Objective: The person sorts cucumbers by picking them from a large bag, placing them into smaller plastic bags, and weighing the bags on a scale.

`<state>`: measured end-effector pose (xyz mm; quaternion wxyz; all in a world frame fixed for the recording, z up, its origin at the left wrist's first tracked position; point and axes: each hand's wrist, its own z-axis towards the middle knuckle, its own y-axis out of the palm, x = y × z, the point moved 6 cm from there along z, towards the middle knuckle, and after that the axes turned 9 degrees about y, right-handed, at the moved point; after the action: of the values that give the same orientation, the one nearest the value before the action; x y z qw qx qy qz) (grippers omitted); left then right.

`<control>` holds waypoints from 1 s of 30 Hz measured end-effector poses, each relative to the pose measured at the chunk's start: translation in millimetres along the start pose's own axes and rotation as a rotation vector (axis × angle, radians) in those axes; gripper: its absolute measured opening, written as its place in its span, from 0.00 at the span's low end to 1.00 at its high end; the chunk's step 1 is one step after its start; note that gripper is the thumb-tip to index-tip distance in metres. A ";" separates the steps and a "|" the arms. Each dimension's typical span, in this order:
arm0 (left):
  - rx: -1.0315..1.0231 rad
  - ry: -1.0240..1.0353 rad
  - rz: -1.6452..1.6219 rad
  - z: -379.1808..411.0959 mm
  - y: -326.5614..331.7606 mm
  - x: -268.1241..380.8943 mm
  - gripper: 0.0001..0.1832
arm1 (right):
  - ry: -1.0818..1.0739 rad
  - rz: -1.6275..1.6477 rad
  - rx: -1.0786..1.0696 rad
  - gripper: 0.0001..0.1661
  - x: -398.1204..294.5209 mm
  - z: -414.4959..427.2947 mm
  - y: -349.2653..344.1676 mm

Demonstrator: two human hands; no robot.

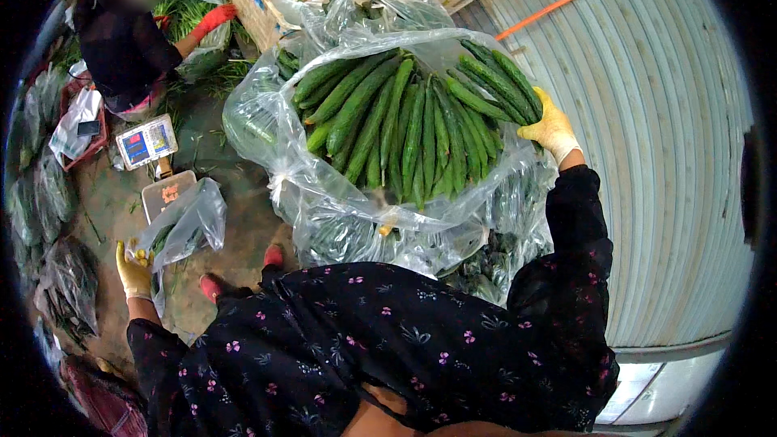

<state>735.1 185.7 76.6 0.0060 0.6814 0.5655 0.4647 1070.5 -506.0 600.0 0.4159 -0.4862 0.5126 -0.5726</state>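
My left hand [135, 273], in a yellow glove, grips the edge of a clear plastic bag [206, 209]. Dark green cucumbers [162, 238] show inside this bag, which hangs beside and partly over the plate of a scale [169, 187]. At the right side of a big open plastic sack [364, 45], my gloved right hand [551, 124] is closed around the ends of a few cucumbers [507, 88]. Its thumb lies on the near side; the other fingers are partly hidden. Many long cucumbers [394, 127] fan out in layers inside the sack.
The scale's display [147, 141] stands behind its plate. At upper left a co-worker [130, 42] in red gloves reaches toward a plastic crate [261, 9] near leafy greens [188, 15]. Filled bags [67, 291] line the left. A corrugated metal wall [655, 152] bounds the right.
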 end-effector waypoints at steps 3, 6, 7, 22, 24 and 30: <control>-0.183 -0.114 -0.080 3.8 -4.2 3.0 0.19 | 0.033 -0.099 0.030 0.55 -12.7 -24.9 -10.1; -0.302 -0.153 -0.058 8.5 -1.8 2.9 0.19 | -0.022 -0.249 0.103 0.55 -29.9 -44.1 -23.3; -0.280 -0.139 -0.035 10.7 -4.1 2.8 0.20 | -0.012 -0.310 0.111 0.55 -39.1 -49.0 -28.4; -0.270 0.013 0.197 43.8 -48.5 5.2 0.27 | -0.121 -0.090 0.015 0.52 -155.9 -115.4 -145.6; -0.215 -0.219 -0.015 14.5 -4.8 13.3 0.28 | -0.200 0.051 -0.028 0.53 -162.2 -114.9 -139.3; -0.232 -0.225 -0.045 -2.5 -0.2 20.4 0.25 | -0.393 0.274 -0.352 0.50 -299.2 -137.4 -105.2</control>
<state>731.9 200.3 90.7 0.1582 0.7109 0.5191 0.4474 992.0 -175.8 665.0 0.4896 -0.5787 0.5747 -0.3084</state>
